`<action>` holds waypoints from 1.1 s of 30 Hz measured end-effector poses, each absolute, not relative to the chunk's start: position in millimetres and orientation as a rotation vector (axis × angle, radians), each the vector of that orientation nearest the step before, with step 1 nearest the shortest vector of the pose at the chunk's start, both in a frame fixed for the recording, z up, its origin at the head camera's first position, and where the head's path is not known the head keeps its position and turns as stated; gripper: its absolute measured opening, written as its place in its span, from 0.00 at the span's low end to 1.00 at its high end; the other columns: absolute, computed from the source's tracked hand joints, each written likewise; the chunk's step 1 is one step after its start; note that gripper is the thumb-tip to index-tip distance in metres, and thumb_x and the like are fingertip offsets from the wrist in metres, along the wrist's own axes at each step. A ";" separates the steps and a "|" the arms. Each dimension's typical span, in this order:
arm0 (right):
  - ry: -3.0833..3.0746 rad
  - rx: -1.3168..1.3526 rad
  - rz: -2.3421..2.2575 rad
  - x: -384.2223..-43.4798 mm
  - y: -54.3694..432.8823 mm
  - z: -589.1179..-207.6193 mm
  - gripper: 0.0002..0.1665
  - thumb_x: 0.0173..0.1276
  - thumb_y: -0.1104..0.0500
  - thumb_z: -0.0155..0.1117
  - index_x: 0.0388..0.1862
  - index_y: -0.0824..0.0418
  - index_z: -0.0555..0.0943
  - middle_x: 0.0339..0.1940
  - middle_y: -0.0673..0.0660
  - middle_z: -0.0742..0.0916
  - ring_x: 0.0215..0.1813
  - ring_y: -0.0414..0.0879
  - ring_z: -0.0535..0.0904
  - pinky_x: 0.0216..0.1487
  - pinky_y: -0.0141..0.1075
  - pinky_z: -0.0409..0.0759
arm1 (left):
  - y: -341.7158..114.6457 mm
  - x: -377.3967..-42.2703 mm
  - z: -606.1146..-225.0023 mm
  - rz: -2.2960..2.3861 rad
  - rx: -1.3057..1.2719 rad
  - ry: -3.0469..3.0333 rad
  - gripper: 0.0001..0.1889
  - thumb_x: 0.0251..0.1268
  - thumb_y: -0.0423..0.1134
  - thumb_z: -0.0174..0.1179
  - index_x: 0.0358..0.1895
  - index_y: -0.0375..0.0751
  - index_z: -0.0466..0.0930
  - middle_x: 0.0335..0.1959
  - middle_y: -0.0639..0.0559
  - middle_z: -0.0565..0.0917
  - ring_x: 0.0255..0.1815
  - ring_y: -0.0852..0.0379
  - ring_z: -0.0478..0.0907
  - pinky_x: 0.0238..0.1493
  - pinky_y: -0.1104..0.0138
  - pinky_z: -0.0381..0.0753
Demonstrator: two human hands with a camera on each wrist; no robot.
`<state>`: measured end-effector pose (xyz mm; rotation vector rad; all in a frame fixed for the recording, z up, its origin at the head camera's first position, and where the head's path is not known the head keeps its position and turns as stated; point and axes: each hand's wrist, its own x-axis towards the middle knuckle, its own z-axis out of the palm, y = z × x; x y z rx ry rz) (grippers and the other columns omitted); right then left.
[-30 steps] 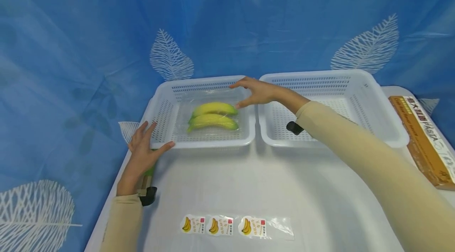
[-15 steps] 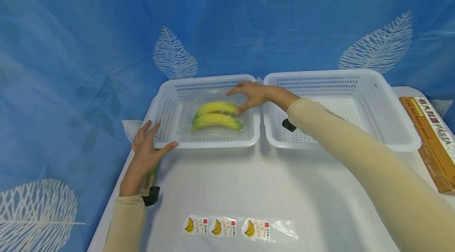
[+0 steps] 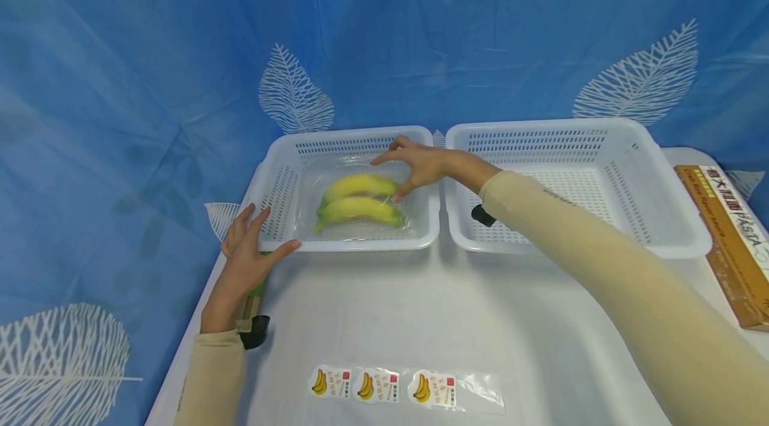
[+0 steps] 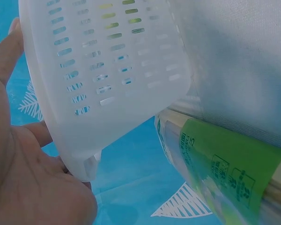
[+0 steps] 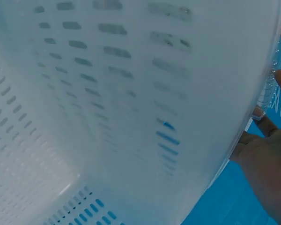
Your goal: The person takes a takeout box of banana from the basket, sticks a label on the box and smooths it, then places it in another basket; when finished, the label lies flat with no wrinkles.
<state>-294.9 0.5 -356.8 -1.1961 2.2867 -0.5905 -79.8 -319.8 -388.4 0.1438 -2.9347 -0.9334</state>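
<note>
Two yellow bananas [image 3: 360, 209] with greenish ends lie in a clear plastic box [image 3: 306, 192], inside the left white basket [image 3: 342, 246]. My right hand [image 3: 420, 162] reaches over this basket's right side and grips the box's right end, thumb in front and fingers behind. In the right wrist view, clear plastic [image 5: 267, 91] shows at the fingertips, partly hidden by the basket wall. My left hand [image 3: 240, 266] touches the same basket's front left corner with spread fingers, the thumb lying along the front rim. Some of its fingertips pass behind the rim in the left wrist view.
An identical white basket [image 3: 577, 192] stands to the right, under my right forearm. A brown pasta box [image 3: 721, 239] lies at the far right. Several banana stickers [image 3: 375, 386] lie near the front on a clear strip. A green-labelled package [image 4: 229, 161] lies below my left wrist.
My right hand has shifted left and slightly nearer, and the box with the bananas has moved left inside the basket. The left hand stays at the basket corner. The head view has turned slightly.
</note>
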 end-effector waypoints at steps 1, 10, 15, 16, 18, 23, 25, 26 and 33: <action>2.281 -1.209 -0.608 -294.6 -1.1 -357.0 0.48 0.59 0.46 0.75 0.76 0.47 0.64 0.73 0.61 0.59 0.75 0.60 0.55 0.69 0.60 0.62 | -319.8 -79.9 -388.4 -0.936 0.143 -2.936 0.49 0.59 0.53 0.68 0.76 0.33 0.53 0.78 0.33 0.43 0.77 0.29 0.36 0.65 0.31 0.34; 2.180 -1.065 -0.779 -288.4 -10.9 -360.6 0.43 0.64 0.54 0.71 0.76 0.51 0.64 0.78 0.65 0.50 0.74 0.66 0.58 0.68 0.58 0.66 | -320.4 -80.3 -389.5 -0.942 0.151 -2.943 0.48 0.60 0.52 0.68 0.76 0.33 0.53 0.78 0.33 0.42 0.77 0.30 0.36 0.66 0.31 0.32; 1.989 -0.799 -1.044 -285.5 -13.8 -362.9 0.39 0.67 0.58 0.67 0.75 0.49 0.65 0.81 0.55 0.56 0.71 0.59 0.67 0.65 0.52 0.73 | -321.1 -80.0 -389.8 -0.925 0.144 -2.940 0.47 0.60 0.52 0.68 0.76 0.33 0.54 0.78 0.33 0.42 0.76 0.30 0.36 0.66 0.32 0.33; 1.953 -0.755 -1.088 -285.3 -14.3 -363.5 0.39 0.67 0.59 0.66 0.75 0.49 0.65 0.81 0.53 0.58 0.72 0.57 0.67 0.65 0.52 0.73 | -321.1 -80.1 -389.7 -0.925 0.142 -2.940 0.47 0.60 0.52 0.68 0.76 0.33 0.54 0.78 0.33 0.42 0.76 0.29 0.36 0.66 0.32 0.34; 1.922 -0.702 -1.136 -285.0 -14.9 -363.8 0.38 0.67 0.60 0.66 0.75 0.48 0.66 0.79 0.51 0.61 0.76 0.53 0.61 0.67 0.50 0.72 | -321.0 -80.1 -389.4 -0.923 0.139 -2.939 0.47 0.60 0.52 0.68 0.76 0.33 0.54 0.78 0.33 0.43 0.76 0.29 0.37 0.65 0.32 0.34; 1.884 -0.614 -1.174 -283.7 -15.5 -362.6 0.37 0.67 0.60 0.66 0.74 0.46 0.67 0.76 0.54 0.64 0.75 0.53 0.62 0.68 0.54 0.70 | -320.6 -79.7 -388.7 -0.922 0.141 -2.942 0.47 0.59 0.52 0.68 0.75 0.33 0.54 0.78 0.33 0.43 0.76 0.29 0.37 0.66 0.32 0.35; 1.861 -0.578 -1.184 -283.2 -15.8 -362.9 0.37 0.67 0.60 0.66 0.74 0.45 0.67 0.76 0.56 0.63 0.74 0.54 0.63 0.67 0.57 0.70 | -320.4 -79.6 -388.3 -0.923 0.145 -2.944 0.47 0.59 0.52 0.68 0.75 0.33 0.54 0.78 0.33 0.43 0.76 0.29 0.37 0.66 0.32 0.34; 1.850 -0.558 -1.193 -283.0 -15.8 -363.3 0.37 0.67 0.60 0.66 0.74 0.44 0.67 0.76 0.57 0.61 0.74 0.54 0.63 0.66 0.59 0.70 | -320.3 -79.6 -388.0 -0.924 0.147 -2.945 0.47 0.59 0.52 0.68 0.76 0.33 0.54 0.78 0.33 0.43 0.76 0.29 0.37 0.66 0.32 0.34; 1.794 -0.499 -1.278 -282.7 -14.4 -365.5 0.38 0.67 0.65 0.63 0.75 0.48 0.65 0.82 0.57 0.48 0.81 0.56 0.47 0.63 0.58 0.74 | -320.4 -79.6 -386.7 -0.925 0.157 -2.959 0.48 0.60 0.53 0.68 0.76 0.34 0.53 0.78 0.33 0.43 0.77 0.30 0.37 0.66 0.32 0.34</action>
